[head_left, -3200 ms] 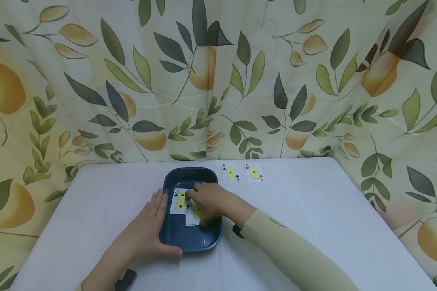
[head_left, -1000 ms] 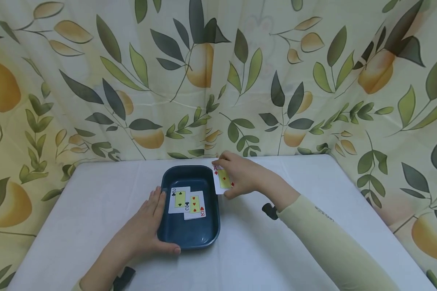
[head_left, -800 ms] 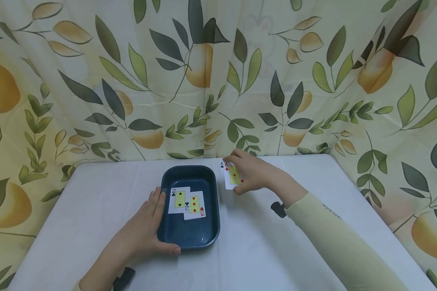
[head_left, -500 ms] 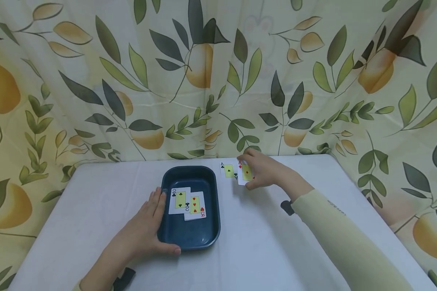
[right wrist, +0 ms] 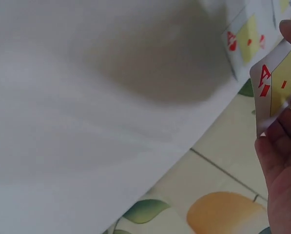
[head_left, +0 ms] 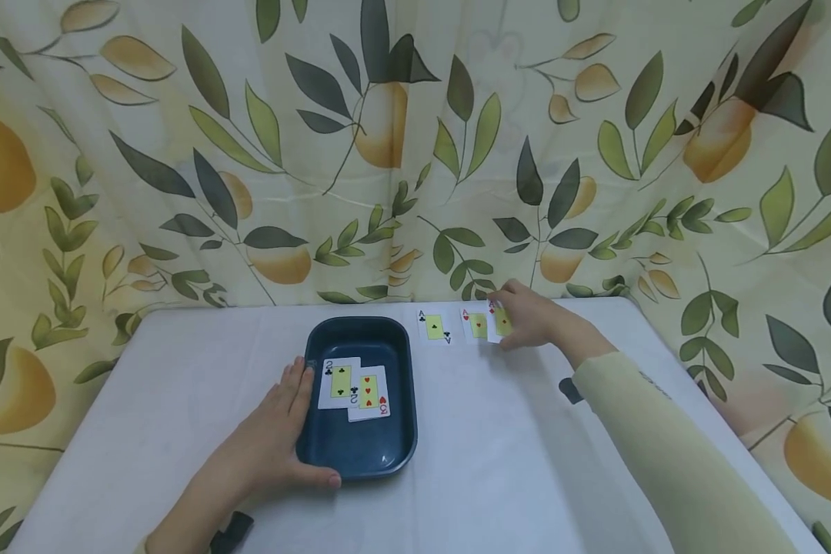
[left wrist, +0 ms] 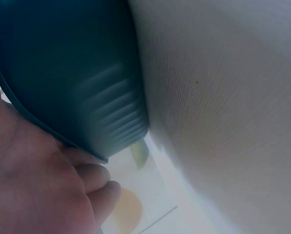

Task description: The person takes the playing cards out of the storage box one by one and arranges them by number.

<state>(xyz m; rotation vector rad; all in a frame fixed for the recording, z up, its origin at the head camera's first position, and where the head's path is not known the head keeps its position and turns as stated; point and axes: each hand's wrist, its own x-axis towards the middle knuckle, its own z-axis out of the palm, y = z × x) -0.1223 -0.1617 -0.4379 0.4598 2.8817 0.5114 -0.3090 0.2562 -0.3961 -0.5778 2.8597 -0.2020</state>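
Observation:
My left hand [head_left: 266,431] rests against the left side of a dark blue tray [head_left: 370,454], its fingers straight along the wall and its thumb at the near edge. My right hand [head_left: 535,317] pinches an ace of diamonds [head_left: 500,322] between thumb and fingers. In the right wrist view that card [right wrist: 277,90] is slightly bent and raised off the tablecloth. Just left of it lies the ace of hearts [head_left: 476,326], its right part covered in the head view. Farther left is the ace of clubs [head_left: 434,328]. Inside the tray, a two of clubs [head_left: 339,381] is overlapped by a hearts card [head_left: 368,391].
A white cloth [head_left: 512,462] covers the table. Behind its far edge hangs a curtain [head_left: 415,192] printed with leaves and fruit. The row of aces lies close to that far edge, right of the tray. In the left wrist view the tray's ribbed outer wall [left wrist: 104,109] shows.
My right hand first left the tray with the ace of diamonds, then carried it rightward past the aces of clubs and hearts. My left hand has stayed at the tray.

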